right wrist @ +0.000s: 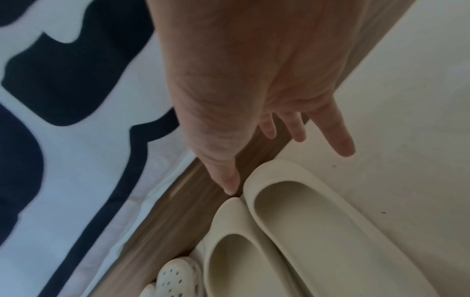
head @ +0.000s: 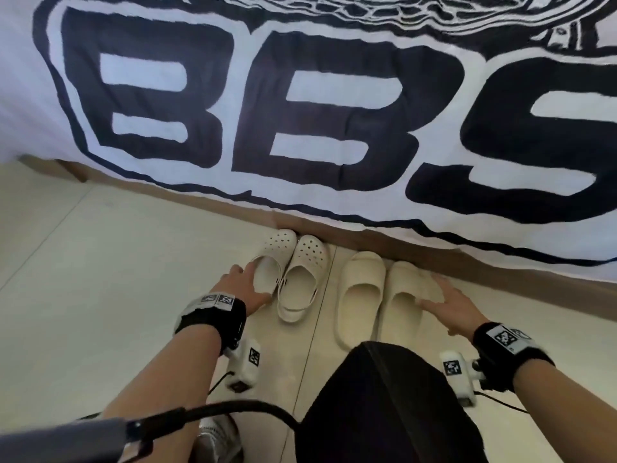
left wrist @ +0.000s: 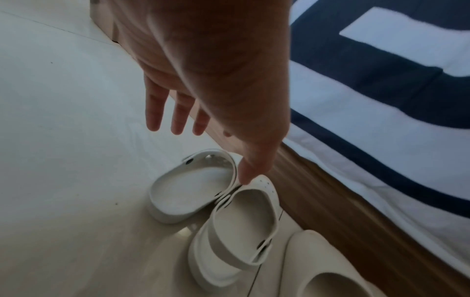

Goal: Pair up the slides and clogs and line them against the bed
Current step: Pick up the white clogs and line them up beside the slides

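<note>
We see two white clogs (head: 292,272) and two cream slides (head: 380,295) paired toes-first against the wooden bed frame (head: 367,240). Our left hand (head: 245,284) and right hand (head: 449,304) are spread, fingers straight, grasping nothing, beside the outer shoes.

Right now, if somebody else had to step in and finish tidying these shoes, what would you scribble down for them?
Left hand: open, fingers resting at the heel of the left white perforated rubber clog, no grip on it.
Right hand: open, fingers straight, lying along the outer side of the right cream foam slide.
Placement: both clogs sit side by side, toes at the wooden bed base; the right clog has its heel strap down. The left slide lies beside its partner, toes toward the bed.
Done: both pairs matched and lined up.
Left: perhaps a last nudge to square them, then lift both hands away.
</note>
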Demonstrator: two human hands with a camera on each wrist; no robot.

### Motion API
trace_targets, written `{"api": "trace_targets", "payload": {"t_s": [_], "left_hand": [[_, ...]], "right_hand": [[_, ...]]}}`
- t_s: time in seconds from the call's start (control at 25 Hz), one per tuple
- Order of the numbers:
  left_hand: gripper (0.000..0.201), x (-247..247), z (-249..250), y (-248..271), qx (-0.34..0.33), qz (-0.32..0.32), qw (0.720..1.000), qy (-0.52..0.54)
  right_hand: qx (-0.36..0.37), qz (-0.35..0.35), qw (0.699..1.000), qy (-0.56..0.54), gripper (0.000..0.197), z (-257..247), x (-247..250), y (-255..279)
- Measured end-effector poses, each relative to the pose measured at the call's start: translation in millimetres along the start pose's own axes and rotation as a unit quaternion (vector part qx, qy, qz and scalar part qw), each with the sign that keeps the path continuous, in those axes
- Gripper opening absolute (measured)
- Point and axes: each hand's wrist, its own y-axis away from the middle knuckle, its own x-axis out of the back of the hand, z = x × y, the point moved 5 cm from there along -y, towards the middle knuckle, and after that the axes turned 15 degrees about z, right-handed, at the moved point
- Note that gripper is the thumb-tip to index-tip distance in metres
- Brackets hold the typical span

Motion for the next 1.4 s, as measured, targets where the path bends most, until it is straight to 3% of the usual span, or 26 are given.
{"api": "trace_targets", "payload": {"t_s": [0.28,0.44,0.8,1.08,1.2,1.4], "left_hand": [[0.083,-71,22,-14,-0.040,0.023,0.998,0.050],[0.069,-105,33,-11,-0.068,0.021,0.997,0.035],[0.065,-110,52,-13,-0.018,0.025,0.997,0.070],[0.053,-117,62,-22,-0.103,0.096,0.988,-0.070],[0.062,-114,59,-33,-0.092,0.109,0.985,-0.092],[0.072,-107,49,-49,-0.141,0.080,0.980,-0.111]], "right_hand": [[-0.070,0.001,0.997,-0.028,0.092,81,-52,-21],[-0.029,-0.003,0.998,-0.057,0.091,93,-72,-27],[-0.013,0.040,0.996,-0.080,0.083,75,-84,-42],[0.040,0.052,0.997,-0.026,0.082,68,-91,-40],[0.066,0.031,0.997,-0.018,0.083,66,-96,-35],[0.005,0.000,0.998,-0.061,0.084,70,-103,-31]]}}
